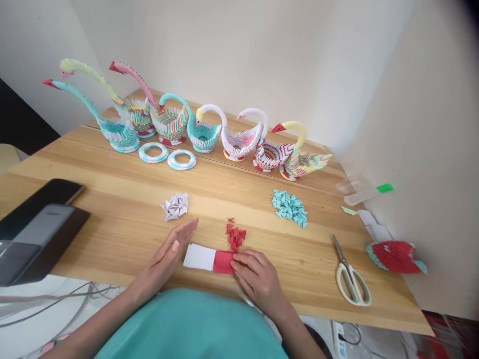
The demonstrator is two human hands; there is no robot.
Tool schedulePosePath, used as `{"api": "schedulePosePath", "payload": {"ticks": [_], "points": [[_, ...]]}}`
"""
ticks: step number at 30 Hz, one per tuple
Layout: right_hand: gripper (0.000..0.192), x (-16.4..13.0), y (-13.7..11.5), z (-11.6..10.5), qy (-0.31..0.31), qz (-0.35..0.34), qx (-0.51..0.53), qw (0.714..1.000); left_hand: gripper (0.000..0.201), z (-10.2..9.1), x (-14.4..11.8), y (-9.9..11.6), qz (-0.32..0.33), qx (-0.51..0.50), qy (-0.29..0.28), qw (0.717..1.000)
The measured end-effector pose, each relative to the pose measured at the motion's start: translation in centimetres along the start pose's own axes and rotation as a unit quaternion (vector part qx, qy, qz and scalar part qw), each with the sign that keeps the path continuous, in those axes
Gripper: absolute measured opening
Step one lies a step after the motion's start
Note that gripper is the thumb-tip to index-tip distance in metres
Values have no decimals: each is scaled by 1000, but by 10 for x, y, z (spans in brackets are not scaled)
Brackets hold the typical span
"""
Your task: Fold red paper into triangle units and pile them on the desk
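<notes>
Side by side near the table's front edge lie a white paper stack (199,257) and a red paper stack (223,262). My right hand (258,279) rests at the red stack, its fingertips on the right end of it. Left of the white paper, my left hand (170,252) stands on its edge with the fingers stretched out, holding nothing. Just beyond the papers is a small heap of folded red paper pieces (236,237). Folded white pieces (175,207) lie past my left hand, and a pile of folded teal pieces (290,207) sits farther right.
Several folded-paper swans (204,134) line the table's back, with two paper rings (153,152) before them. Scissors (352,284) lie at right, near a red and teal paper model (396,257). A dark phone (41,204) and a grey box-like device (48,244) occupy the left.
</notes>
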State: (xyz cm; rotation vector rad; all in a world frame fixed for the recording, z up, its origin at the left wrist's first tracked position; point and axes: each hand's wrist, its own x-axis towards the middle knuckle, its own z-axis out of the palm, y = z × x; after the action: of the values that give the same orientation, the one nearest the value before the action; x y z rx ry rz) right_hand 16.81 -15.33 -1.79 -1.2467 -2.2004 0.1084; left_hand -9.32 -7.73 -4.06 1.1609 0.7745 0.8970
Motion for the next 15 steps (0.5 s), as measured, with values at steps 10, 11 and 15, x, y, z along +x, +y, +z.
{"api": "schedulePosePath", "payload": {"ticks": [10,11,15], "points": [[17,4,-2,-1,24,1,23,999,58,8,8,-9,67,-3,-82,994],[15,4,-1,-1,22,1,25,999,57,8,6,-5,69,7,-85,994],[8,5,4,-2,13,-10,23,1000,56,3,2,13,70,169,-130,975]]}}
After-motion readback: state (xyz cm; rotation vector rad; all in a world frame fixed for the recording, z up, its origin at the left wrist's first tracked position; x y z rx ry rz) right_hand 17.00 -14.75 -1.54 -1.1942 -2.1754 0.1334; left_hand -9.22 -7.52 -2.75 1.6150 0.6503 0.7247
